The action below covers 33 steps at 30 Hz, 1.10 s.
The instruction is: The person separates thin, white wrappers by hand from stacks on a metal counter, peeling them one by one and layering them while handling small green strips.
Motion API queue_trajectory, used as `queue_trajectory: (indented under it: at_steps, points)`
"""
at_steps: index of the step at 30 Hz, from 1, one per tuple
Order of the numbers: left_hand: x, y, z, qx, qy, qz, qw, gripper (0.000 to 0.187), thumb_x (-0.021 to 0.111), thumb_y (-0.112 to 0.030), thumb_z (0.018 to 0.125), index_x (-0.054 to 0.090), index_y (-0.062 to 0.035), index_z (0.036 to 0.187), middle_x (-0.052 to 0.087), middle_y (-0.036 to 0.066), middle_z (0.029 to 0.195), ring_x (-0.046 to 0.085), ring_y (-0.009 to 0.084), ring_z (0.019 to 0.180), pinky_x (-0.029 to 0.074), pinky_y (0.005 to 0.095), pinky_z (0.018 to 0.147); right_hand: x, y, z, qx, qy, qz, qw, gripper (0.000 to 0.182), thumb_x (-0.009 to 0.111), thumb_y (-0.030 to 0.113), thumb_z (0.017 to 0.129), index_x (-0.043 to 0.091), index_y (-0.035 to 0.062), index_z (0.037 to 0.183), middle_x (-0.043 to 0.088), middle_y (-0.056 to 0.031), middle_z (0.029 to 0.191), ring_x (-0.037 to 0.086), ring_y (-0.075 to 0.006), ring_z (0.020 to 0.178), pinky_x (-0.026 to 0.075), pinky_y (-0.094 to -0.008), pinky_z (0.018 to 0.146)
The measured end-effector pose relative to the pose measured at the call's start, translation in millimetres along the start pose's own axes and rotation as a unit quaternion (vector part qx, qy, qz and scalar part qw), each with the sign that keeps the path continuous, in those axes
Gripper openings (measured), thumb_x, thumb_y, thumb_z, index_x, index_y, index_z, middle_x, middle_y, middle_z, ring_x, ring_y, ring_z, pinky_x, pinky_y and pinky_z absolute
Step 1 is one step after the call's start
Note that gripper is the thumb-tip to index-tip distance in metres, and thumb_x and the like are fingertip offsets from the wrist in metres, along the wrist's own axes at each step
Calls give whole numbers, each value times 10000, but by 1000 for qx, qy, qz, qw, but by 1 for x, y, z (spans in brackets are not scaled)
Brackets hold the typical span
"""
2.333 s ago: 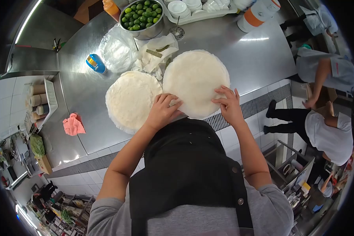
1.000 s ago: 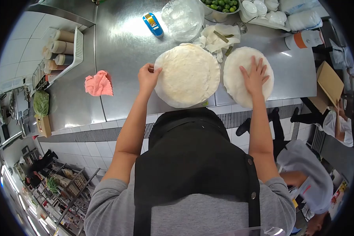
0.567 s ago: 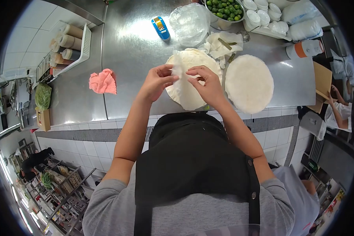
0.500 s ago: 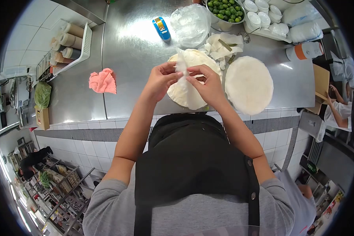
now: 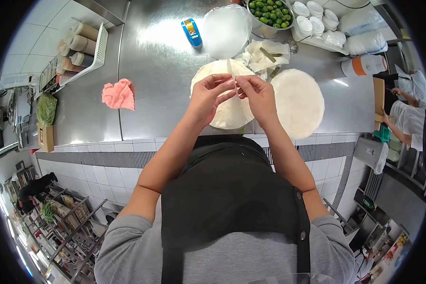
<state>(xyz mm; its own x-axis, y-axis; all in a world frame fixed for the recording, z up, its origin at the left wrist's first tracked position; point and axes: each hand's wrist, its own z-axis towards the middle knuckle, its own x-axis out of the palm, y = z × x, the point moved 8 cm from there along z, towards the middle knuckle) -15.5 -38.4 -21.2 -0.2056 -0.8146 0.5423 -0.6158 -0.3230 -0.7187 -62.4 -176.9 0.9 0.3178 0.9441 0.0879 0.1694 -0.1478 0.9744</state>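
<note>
A thin white sheet [image 5: 230, 111] is pinched between both hands above a round stack of pale wrappers [image 5: 202, 75]. My left hand [image 5: 213, 97] grips it from the left, thumb and index finger together. From the right, my right hand [image 5: 257, 94] pinches the same sheet, its fingertips close to the left ones. A second round pale stack [image 5: 298, 104] lies to the right on the steel counter. Behind the hands are crumpled wrapper scraps with green strips [image 5: 262, 53] and a round translucent plastic piece [image 5: 226, 32].
Blue tape dispenser [image 5: 192, 33] and pink cloth [image 5: 118, 94] lie on the counter [image 5: 156, 85]. At the back are a bowl of green limes [image 5: 270, 14] and white cups [image 5: 312, 21]. A bottle basket [image 5: 99, 49] stands left; co-workers [image 5: 407, 118] are far right.
Both hands have shifted slightly right relative to the wrapper stack, and the sheet between them now looks narrower, nearly edge-on. The whole view has moved a little.
</note>
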Motion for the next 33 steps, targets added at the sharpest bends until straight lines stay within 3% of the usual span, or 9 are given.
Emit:
queue_trajectory:
  at_steps: [3, 6, 13, 15, 19, 21, 27, 30, 33]
  points:
    - [5, 0, -4, 10, 4, 76, 997, 344, 794, -53, 838, 653, 41, 1137, 688, 114, 1031, 668, 174, 1007, 573, 334, 914, -4, -4, 4, 38, 7, 9, 999, 211, 673, 223, 961, 725, 23, 920, 652, 0, 754, 605, -75, 691, 481, -233, 622]
    - [8, 3, -4, 33, 18, 125, 991, 356, 775, -35, 844, 641, 34, 1166, 704, 108, 1056, 681, 157, 965, 569, 308, 887, -8, -8, 6, 42, 10, 20, 999, 217, 658, 213, 969, 691, 32, 852, 645, 3, 749, 579, -55, 667, 453, -232, 595]
    - [17, -2, -11, 15, -2, 90, 996, 317, 776, -78, 863, 660, 34, 1135, 701, 89, 1026, 674, 141, 921, 569, 297, 858, -11, -16, 5, 85, 9, 78, 993, 177, 616, 170, 981, 673, 33, 883, 637, 4, 746, 565, -52, 673, 445, -223, 606]
    - [14, 0, -12, -45, -40, 90, 994, 281, 767, -113, 881, 675, 23, 1109, 700, 82, 1001, 673, 141, 903, 572, 294, 833, -6, -11, 7, 38, 54, -31, 997, 173, 603, 159, 982, 666, 23, 896, 648, -4, 760, 574, -57, 681, 450, -229, 614]
    - [4, -1, -10, -42, -50, 163, 984, 240, 753, -132, 896, 688, 14, 1075, 705, 84, 992, 678, 150, 903, 573, 308, 820, 8, -5, 2, 9, 96, -64, 993, 184, 601, 155, 980, 651, 0, 894, 654, -15, 768, 583, -62, 692, 459, -233, 618]
    - [-2, 2, -9, -33, -44, 82, 995, 210, 735, -127, 908, 688, 15, 1056, 712, 92, 987, 685, 160, 896, 575, 330, 818, 6, -8, 3, 0, 71, -56, 996, 193, 607, 154, 979, 645, -19, 904, 654, -26, 774, 593, -73, 702, 481, -245, 627]
    - [-16, 8, -1, -33, -32, 43, 998, 202, 750, -140, 901, 694, 40, 976, 723, 103, 928, 696, 164, 862, 581, 315, 802, 8, -8, 0, -21, 55, -47, 997, 179, 627, 146, 970, 662, -24, 926, 659, -32, 769, 611, -84, 694, 511, -251, 639]
    - [-11, 4, -2, -34, -26, 21, 999, 170, 730, -97, 903, 688, 36, 1000, 718, 106, 976, 696, 174, 896, 580, 343, 846, 6, -8, 5, 8, 61, -23, 998, 175, 630, 144, 969, 670, -21, 923, 661, -31, 755, 611, -82, 676, 505, -245, 624]
    - [0, -6, -9, -24, -38, 129, 991, 202, 760, -92, 876, 680, 53, 992, 722, 127, 970, 702, 175, 892, 589, 359, 862, 7, -11, 9, 26, 86, -15, 996, 170, 628, 138, 970, 679, -17, 923, 666, -33, 748, 608, -80, 655, 499, -242, 608]
